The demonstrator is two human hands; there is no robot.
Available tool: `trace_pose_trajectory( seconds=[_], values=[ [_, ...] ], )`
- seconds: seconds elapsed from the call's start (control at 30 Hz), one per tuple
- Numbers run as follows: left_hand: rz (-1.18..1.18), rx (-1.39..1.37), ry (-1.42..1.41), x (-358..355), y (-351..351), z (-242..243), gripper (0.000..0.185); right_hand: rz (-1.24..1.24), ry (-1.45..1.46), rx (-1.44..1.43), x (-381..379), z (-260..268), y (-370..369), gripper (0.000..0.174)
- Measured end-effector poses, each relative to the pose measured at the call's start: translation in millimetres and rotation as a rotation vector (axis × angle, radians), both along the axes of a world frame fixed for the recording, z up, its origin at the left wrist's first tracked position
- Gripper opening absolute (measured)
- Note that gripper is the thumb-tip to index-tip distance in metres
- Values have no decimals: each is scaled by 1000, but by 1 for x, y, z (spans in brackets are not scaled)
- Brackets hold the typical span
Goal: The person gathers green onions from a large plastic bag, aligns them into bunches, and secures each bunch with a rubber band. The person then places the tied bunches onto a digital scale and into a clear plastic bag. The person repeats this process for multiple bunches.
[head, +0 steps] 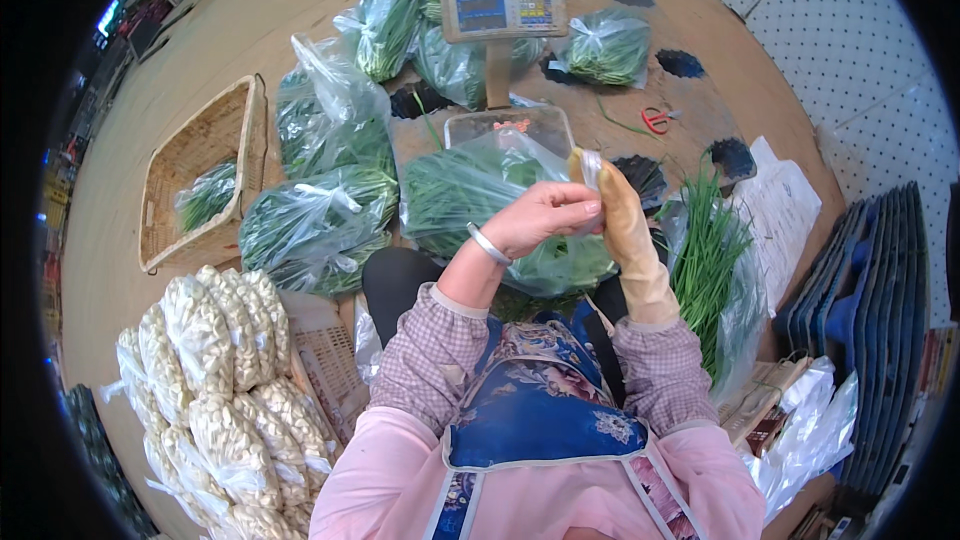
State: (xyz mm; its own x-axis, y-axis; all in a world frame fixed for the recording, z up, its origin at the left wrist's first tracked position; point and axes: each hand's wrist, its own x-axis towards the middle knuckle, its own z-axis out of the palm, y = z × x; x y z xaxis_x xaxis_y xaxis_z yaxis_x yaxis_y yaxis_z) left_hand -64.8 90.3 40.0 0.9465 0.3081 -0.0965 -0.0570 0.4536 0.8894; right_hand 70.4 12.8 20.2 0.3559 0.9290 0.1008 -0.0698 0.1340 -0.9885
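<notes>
My bare left hand (546,216), with a silver bangle at its wrist, pinches the gathered neck of a clear plastic bag (480,180). Around the same twisted neck (592,167) my right hand (624,214) closes in a tan rubber glove; its fingers partly hide the plastic. Long green leaves, apparently garlic chives, fill the bag. It rests in front of my lap, over the near part of a platform scale's metal pan (559,127). Above the pan stands the scale's display head (504,6), with lit red digits. Loose green chives (709,255) lie on plastic to my right.
Bagged greens (322,217) are piled at left, with more bags (390,19) behind the scale. A plastic basket (251,142) holds another bundle. Bags of peeled garlic cloves (199,330) are stacked lower left. Red-handled scissors (657,119) lie on the holed board (697,109). Dark blue crates (862,277) stand right.
</notes>
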Motion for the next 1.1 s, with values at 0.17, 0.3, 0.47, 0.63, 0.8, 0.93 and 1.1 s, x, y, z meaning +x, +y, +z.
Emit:
trace_pose_trajectory(
  seconds=[0.17,0.3,0.47,0.63,0.8,0.93,1.1],
  values=[
    [298,-254,48,-14,39,-23,30,24,-348,-415,3,-2,-40,29],
    [524,-531,-37,-5,56,-43,33,378,-1268,57,-2,-31,-61,26],
    [426,-167,-51,73,1,-23,29,442,-1492,-260,-71,-59,-61,10],
    [306,-153,-140,54,12,-16,28,623,-1168,-345,-45,-32,-61,14],
    [149,132,-226,-8,35,-9,28,-5,-985,-240,-12,6,-32,50],
    [195,567,-163,-12,11,0,19,174,-478,-182,-9,-95,2,52],
    [1215,670,17,-81,77,-57,18,202,-505,-548,-44,-25,60,30]
  ],
)
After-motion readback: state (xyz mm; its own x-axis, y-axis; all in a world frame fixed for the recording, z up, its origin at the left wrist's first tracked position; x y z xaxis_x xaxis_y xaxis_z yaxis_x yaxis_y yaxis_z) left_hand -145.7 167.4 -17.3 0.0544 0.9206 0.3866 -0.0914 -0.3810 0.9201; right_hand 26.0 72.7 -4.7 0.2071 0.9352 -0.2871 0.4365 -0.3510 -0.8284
